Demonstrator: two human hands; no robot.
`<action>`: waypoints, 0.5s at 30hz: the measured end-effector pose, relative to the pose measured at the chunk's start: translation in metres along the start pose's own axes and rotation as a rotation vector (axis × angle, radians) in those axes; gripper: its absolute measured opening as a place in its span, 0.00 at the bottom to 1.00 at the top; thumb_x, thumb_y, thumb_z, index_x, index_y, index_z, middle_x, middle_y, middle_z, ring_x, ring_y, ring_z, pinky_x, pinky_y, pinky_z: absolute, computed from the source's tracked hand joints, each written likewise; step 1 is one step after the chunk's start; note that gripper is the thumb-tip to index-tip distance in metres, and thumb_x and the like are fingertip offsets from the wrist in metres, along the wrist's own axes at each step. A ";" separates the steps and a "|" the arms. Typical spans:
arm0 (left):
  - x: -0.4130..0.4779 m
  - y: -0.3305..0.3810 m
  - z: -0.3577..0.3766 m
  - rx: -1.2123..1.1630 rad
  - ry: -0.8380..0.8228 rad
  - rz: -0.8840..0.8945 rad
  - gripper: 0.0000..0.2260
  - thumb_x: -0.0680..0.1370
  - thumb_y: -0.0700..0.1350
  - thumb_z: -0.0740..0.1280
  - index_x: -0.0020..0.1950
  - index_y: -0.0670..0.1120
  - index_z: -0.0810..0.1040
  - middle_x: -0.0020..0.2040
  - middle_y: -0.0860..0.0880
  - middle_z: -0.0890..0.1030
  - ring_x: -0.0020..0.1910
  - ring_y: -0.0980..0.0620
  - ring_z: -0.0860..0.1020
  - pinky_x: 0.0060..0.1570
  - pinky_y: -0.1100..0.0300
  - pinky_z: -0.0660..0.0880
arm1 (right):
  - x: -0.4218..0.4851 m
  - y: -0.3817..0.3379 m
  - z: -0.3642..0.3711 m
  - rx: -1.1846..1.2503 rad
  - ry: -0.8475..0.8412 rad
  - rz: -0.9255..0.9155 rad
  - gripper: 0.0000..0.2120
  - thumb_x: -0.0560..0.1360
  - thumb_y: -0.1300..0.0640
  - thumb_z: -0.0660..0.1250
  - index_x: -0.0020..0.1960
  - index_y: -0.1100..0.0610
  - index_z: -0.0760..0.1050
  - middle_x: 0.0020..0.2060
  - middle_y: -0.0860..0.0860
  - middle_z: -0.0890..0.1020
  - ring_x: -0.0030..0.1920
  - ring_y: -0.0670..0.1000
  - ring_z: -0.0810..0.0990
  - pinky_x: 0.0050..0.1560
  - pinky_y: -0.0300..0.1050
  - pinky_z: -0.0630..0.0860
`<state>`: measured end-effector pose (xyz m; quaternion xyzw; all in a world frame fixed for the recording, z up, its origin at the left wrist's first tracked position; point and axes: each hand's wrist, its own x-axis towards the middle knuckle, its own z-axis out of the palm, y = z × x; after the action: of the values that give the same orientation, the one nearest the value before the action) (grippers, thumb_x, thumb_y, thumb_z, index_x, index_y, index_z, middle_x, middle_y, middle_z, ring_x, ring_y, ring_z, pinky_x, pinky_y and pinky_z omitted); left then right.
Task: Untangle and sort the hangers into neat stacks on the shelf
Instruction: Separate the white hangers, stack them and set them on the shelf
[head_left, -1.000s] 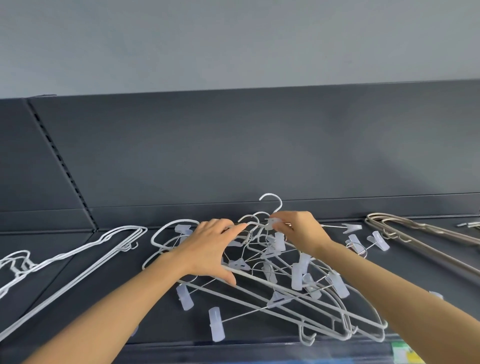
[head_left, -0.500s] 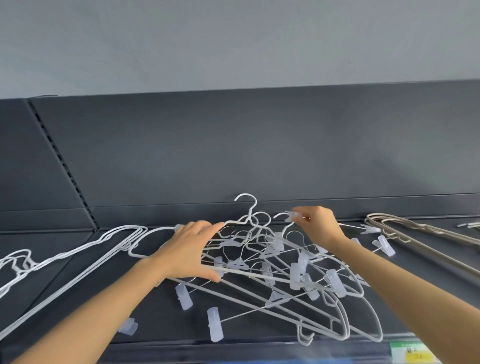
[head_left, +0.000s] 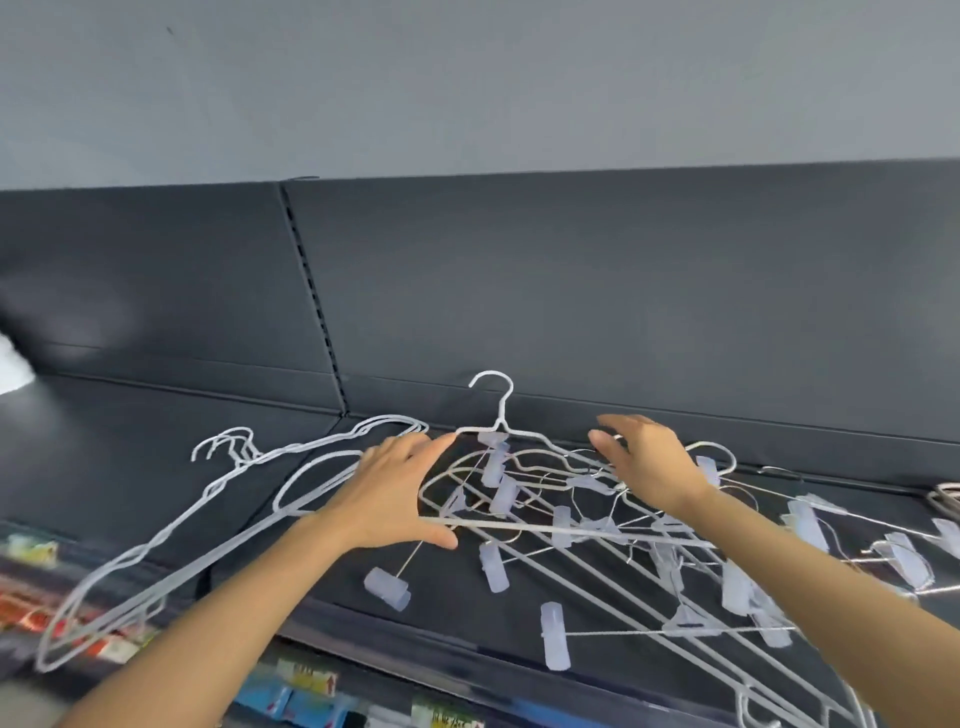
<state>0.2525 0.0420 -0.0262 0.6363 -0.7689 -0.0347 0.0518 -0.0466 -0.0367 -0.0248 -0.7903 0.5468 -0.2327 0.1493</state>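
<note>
1. Left hand holds the top clip hanger — thumb under its bar, fingers on its shoulder. Right hand is spread wide and empty over the tangle.
2. The wire looks thin, light and springy, and its clips will likely snag — grip the neck or bar.
3. The shelf edge runs under the forearms. Plain hangers lie left of the left hand.

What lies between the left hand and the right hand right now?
Head view: the raised hanger that the left hand holds, hook up, clips dangling, over the tangle of clip hangers that reaches to the open right hand.
</note>
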 end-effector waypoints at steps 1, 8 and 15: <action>-0.006 -0.011 -0.001 -0.012 0.010 -0.031 0.53 0.60 0.71 0.70 0.77 0.59 0.46 0.73 0.55 0.59 0.72 0.52 0.57 0.71 0.53 0.56 | 0.001 -0.004 0.003 0.014 0.002 -0.011 0.19 0.79 0.47 0.57 0.62 0.58 0.74 0.56 0.55 0.80 0.59 0.57 0.75 0.55 0.44 0.68; -0.045 -0.083 -0.008 -0.083 0.113 -0.302 0.51 0.61 0.70 0.71 0.77 0.57 0.50 0.72 0.52 0.62 0.72 0.49 0.60 0.71 0.50 0.58 | 0.015 -0.045 0.027 0.032 0.023 -0.147 0.16 0.80 0.50 0.55 0.34 0.51 0.61 0.28 0.45 0.68 0.32 0.50 0.66 0.36 0.46 0.62; -0.077 -0.140 -0.007 0.030 0.147 -0.570 0.51 0.61 0.72 0.69 0.77 0.54 0.53 0.72 0.48 0.64 0.70 0.46 0.63 0.67 0.48 0.62 | 0.030 -0.080 0.063 0.056 -0.084 -0.138 0.16 0.80 0.48 0.55 0.38 0.57 0.67 0.34 0.52 0.74 0.40 0.55 0.72 0.39 0.46 0.66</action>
<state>0.4040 0.0913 -0.0385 0.8280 -0.5540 0.0098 0.0860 0.0592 -0.0369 -0.0330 -0.8306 0.4776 -0.2244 0.1778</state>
